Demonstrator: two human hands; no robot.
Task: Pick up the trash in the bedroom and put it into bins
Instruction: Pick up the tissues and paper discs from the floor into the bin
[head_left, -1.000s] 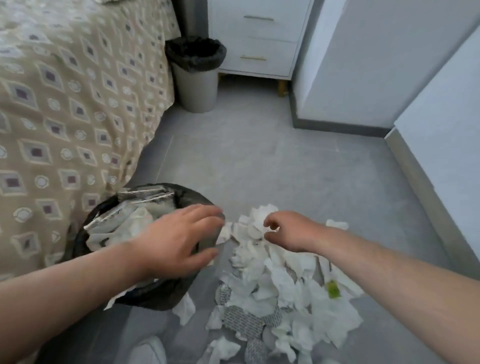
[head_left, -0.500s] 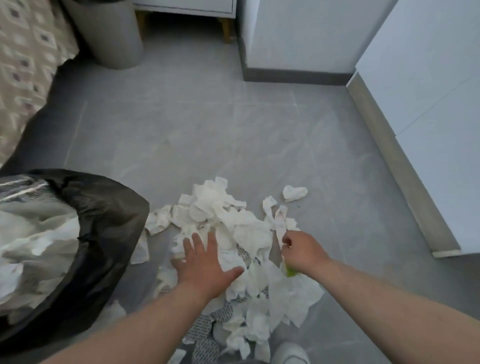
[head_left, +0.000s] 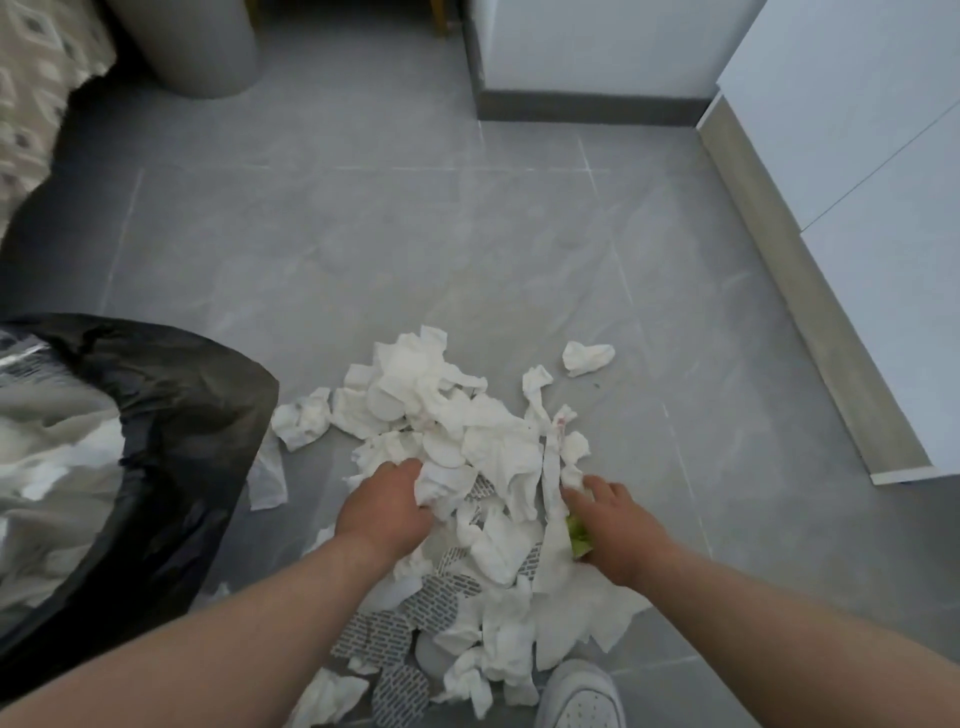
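White crumpled tissues lie heaped on the grey tiled floor, mixed with printed wrappers. Left grip is closed on a wad at the heap's near-left side. Right grip lies bent over the heap's right edge, with a green scrap against its thumb; whether it holds anything cannot be determined. Black-lined bin, part-filled with paper, stands just left of the heap.

The left hand curls its fingertips out of sight into the tissue pile. The right hand covers part of a green scrap; its grip is unclear. The black-lined bin is cut by the left edge, contents blurred. 1 shoe is cropped below.
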